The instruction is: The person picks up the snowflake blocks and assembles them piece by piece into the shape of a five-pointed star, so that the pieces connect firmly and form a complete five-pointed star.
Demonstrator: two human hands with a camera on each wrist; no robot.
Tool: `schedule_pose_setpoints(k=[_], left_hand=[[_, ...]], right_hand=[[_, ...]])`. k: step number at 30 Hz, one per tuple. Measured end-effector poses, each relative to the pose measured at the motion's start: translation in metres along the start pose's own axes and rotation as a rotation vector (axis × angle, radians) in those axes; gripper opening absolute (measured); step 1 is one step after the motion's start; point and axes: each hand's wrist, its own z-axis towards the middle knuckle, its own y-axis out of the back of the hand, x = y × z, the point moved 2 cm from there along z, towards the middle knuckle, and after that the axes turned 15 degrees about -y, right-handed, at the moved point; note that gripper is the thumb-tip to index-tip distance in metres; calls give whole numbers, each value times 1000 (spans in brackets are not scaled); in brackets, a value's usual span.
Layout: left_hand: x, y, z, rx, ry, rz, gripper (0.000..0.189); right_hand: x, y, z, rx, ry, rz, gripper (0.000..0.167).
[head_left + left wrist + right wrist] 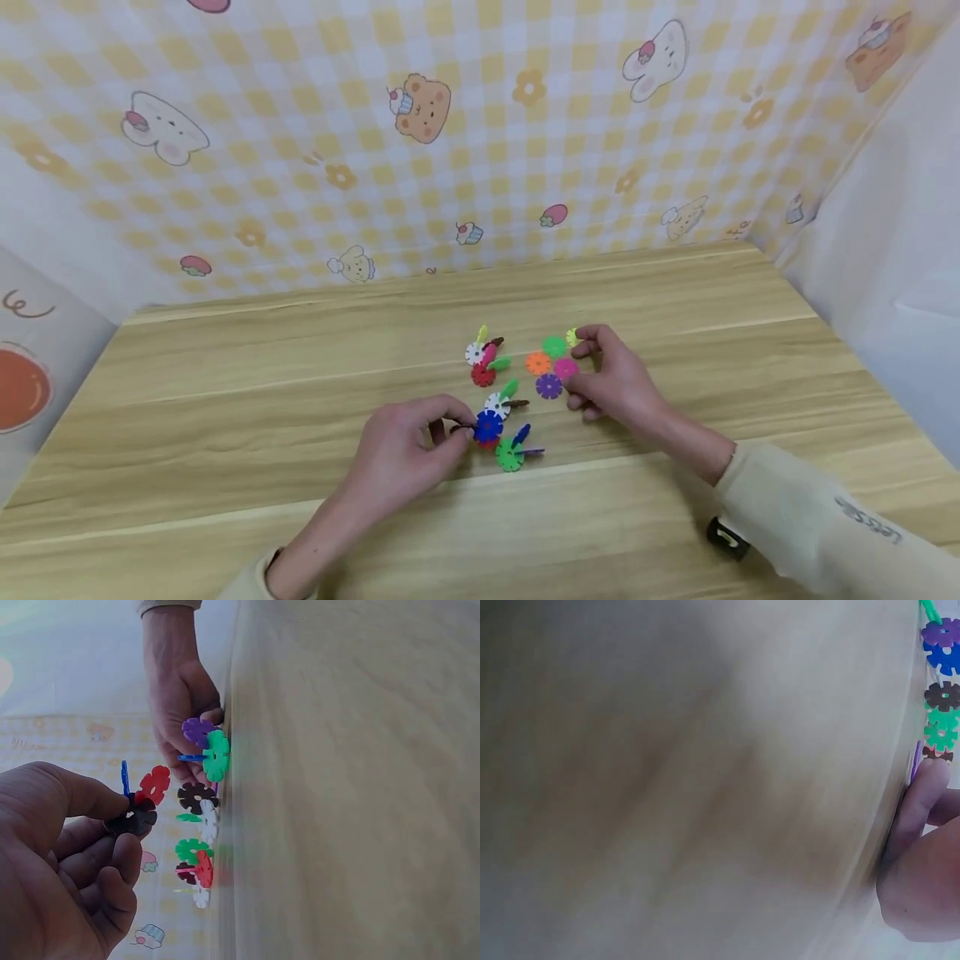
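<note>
L hand (pixel 408 446): grip closed on a dark disc (pixel 133 819), thumb + index pinching its edge, other fingers loosely curled below. Blue disc (pixel 487 426) and red disc (pixel 155 785) are joined to it, so the 3-pc. build sits at the fingertips, just above the tabletop (pixel 262 433) per L wrist view. L forearm comes in from bottom L, angled up & inward, index arched over thumb.

R hand (pixel 626 379): grip loosely spread, thumb & index apart, index tip at yellow disc (pixel 572 337), thumb tip nr pink disc (pixel 567 368), other fingers bent under, hand low to the surface. R forearm runs in from bottom R, sleeve (pixel 802 500) past the wrist. Flat discs lie L of it: purple disc (pixel 549 386), orange disc (pixel 537 362), lt green disc (pixel 555 347).

Btwn hands, more builds: green-disc build (pixel 509 457) closest to the person, white-disc build (pixel 495 405) just beyond the blue, red-disc build (pixel 483 376) farther out. Checked cloth (pixel 480 50) behind.
</note>
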Motion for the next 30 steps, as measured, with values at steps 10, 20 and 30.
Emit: schedule_pose_setpoints(k=[10, 20, 30], left_hand=[[3, -3, -1, 7, 0, 17, 14], [3, -3, 2, 3, -2, 16, 17], [2, 2, 3, 5, 5, 21, 16]], right_hand=[[-2, 0, 2, 12, 10, -31, 57], [0, 4, 0, 26, 0, 6, 39], [-4, 15, -8, 136, -86, 92, 25]])
